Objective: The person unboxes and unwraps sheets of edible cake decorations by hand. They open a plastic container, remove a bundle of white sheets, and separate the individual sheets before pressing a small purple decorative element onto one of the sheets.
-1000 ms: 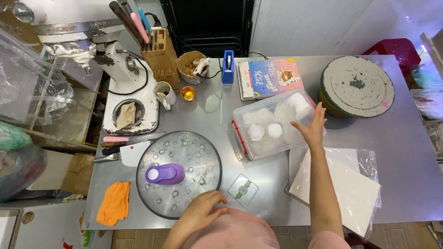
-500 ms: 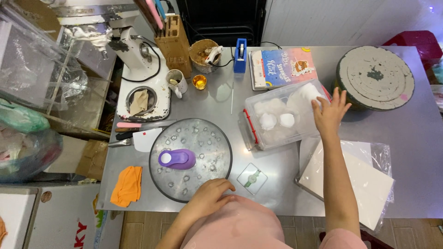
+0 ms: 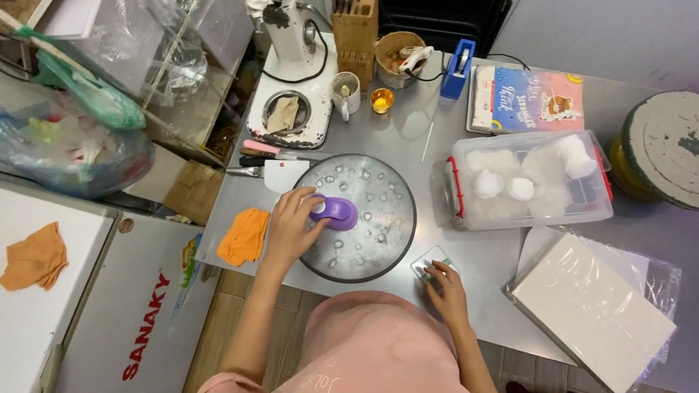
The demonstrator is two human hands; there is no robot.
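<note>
the right hand has left the clear box of white balls and now rests on the small card at the counter's near edge — the left hand has moved up onto the purple punch.

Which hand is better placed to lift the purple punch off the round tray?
Left. The left hand already touches the purple punch on the round tray, fingers curled at its near side. The right hand is down on the small card at the table edge, apart from the punch.
</note>
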